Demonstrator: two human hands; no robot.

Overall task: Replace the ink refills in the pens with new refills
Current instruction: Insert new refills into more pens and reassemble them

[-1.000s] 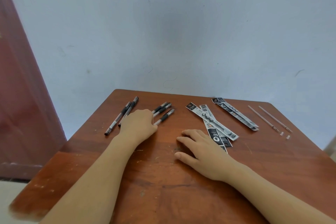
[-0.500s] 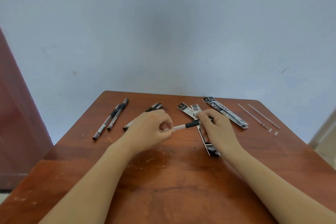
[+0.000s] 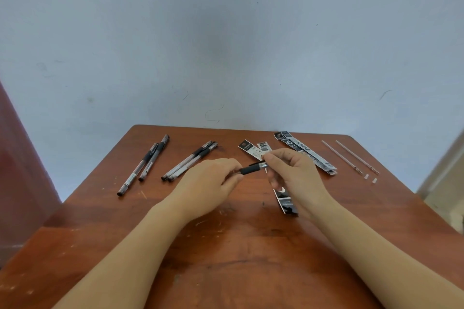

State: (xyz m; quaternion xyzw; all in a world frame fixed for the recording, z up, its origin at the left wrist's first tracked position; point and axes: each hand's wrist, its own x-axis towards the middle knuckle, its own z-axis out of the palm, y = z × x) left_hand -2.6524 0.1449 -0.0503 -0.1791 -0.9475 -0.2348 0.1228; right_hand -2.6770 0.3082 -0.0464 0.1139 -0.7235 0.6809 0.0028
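Note:
Both hands hold one pen with a black grip just above the middle of the brown table. My left hand closes around its clear barrel, which the fingers hide. My right hand pinches the tip end. Two pens lie at the far left, two more pens beside my left hand. Black-and-white refill packets lie behind my right hand, and one packet lies partly under it.
Two bare thin refills with small loose caps lie at the far right of the table. A blue-grey wall stands directly behind the table's far edge. A dark red surface rises at the left.
My left hand picked one pen out of the middle group and carried it to the centre. My right hand rose off the table and took hold of the pen's tip end.

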